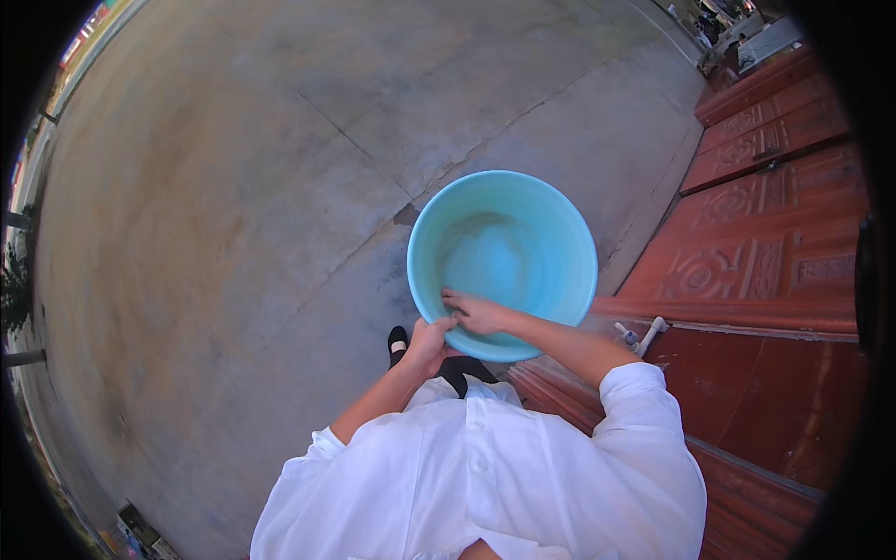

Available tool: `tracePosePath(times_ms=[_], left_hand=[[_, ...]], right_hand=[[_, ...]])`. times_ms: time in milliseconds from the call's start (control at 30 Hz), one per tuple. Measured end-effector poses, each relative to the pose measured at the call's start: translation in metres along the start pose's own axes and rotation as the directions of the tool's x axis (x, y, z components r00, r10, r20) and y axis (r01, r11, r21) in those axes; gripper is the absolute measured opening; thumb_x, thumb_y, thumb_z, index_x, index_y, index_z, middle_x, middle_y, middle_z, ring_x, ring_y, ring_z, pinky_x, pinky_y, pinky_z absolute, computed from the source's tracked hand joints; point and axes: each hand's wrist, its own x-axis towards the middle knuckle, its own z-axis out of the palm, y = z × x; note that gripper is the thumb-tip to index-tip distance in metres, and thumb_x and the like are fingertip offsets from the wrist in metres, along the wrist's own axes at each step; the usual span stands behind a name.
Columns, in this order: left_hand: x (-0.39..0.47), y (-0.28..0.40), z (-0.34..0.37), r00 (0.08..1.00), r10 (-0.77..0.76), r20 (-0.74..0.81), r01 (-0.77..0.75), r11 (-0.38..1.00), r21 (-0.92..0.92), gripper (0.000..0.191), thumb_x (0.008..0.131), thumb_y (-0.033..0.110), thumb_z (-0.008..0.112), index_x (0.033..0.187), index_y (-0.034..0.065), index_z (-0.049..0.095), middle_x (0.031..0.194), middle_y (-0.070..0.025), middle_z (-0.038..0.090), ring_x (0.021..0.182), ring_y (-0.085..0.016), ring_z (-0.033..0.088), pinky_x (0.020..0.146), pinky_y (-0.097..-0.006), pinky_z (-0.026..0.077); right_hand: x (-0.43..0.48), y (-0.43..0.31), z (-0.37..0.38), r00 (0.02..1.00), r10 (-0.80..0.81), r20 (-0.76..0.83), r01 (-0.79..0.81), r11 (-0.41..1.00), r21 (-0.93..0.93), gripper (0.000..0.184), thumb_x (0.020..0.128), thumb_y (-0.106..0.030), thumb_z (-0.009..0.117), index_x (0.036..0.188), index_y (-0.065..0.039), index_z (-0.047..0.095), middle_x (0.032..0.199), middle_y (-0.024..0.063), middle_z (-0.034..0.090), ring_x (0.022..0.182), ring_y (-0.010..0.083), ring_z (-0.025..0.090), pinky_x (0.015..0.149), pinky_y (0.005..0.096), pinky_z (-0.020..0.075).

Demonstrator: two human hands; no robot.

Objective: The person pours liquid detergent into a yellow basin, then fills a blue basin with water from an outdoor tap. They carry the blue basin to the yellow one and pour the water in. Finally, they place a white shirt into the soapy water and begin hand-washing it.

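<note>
A round light-blue plastic basin (553, 231) is held up in front of my body, its opening towards me. My left hand (427, 344) grips the near-left rim, thumb over the edge and the other fingers underneath. Inside the basin, my right hand (477, 311) reaches across to the lower left wall, its fingers bent against or close to the inner surface. Whether it touches the wall I cannot tell for certain. A darker stain or wet patch (483, 225) marks the basin's bottom. Nothing shows in the right hand.
To the right stand red carved double doors (728, 245) beside a red tiled wall (756, 399). A white pipe with a tap (640, 337) juts from that wall near my right elbow. Cracked concrete paving (245, 175) spreads ahead and left. My black shoe (397, 339) shows below.
</note>
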Motion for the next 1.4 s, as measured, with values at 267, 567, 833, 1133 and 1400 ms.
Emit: tracePosePath(times_ms=[267,567,833,1133,1400], left_hand=[[-0.004,0.004,0.002,0.999,0.019,0.05,-0.02,1.0,0.024,0.037,0.093,0.008,0.051,0.125,-0.0091,0.045,0.111,-0.0207,0.062,0.091,-0.028,0.07,0.068,-0.0376,0.063],[0.007,0.007,-0.01,0.995,0.053,-0.09,-0.043,0.993,0.106,0.028,0.089,0.007,0.052,0.112,-0.0099,0.054,0.103,-0.0196,0.064,0.082,-0.028,0.07,0.068,-0.0405,0.062],[-0.003,0.004,0.003,0.999,-0.01,0.045,0.007,0.998,0.067,0.034,0.092,0.008,0.05,0.121,-0.0106,0.047,0.107,-0.0198,0.062,0.087,-0.026,0.07,0.068,-0.0373,0.063],[-0.01,0.009,0.011,1.0,-0.022,-0.002,0.022,0.995,0.098,0.037,0.091,0.007,0.05,0.122,-0.0136,0.047,0.114,-0.0229,0.061,0.093,-0.031,0.069,0.074,-0.0412,0.063],[-0.016,0.019,0.033,0.996,-0.036,0.078,0.017,0.974,0.225,0.039,0.091,0.008,0.051,0.124,-0.0116,0.047,0.112,-0.0214,0.061,0.094,-0.029,0.068,0.075,-0.0404,0.062]], right_hand=[[0.061,0.048,-0.048,0.654,0.323,-0.684,-0.603,0.768,-0.215,0.06,0.09,-0.023,0.056,0.142,0.002,0.04,0.151,0.0223,0.034,0.137,0.0425,0.034,0.112,0.0528,0.0273],[-0.027,0.019,-0.002,0.928,0.07,0.367,-0.08,0.997,0.011,0.053,0.093,-0.009,0.046,0.146,-0.002,0.04,0.152,0.0197,0.037,0.14,0.0352,0.036,0.116,0.0407,0.0291],[0.028,0.023,-0.043,0.97,0.05,-0.238,-0.159,0.871,-0.465,0.049,0.09,-0.015,0.054,0.138,-0.008,0.048,0.144,0.0173,0.046,0.131,0.0343,0.044,0.111,0.0463,0.0329],[0.011,0.112,-0.123,0.409,0.747,-0.524,-0.769,0.591,0.242,0.033,0.088,-0.018,0.051,0.112,0.001,0.065,0.107,0.0277,0.066,0.1,0.0454,0.062,0.092,0.0516,0.0486],[0.044,-0.001,-0.065,0.999,0.033,-0.028,-0.04,0.961,-0.275,0.022,0.079,-0.011,0.055,0.091,0.001,0.07,0.093,0.0252,0.068,0.091,0.0425,0.064,0.082,0.0512,0.0494]])
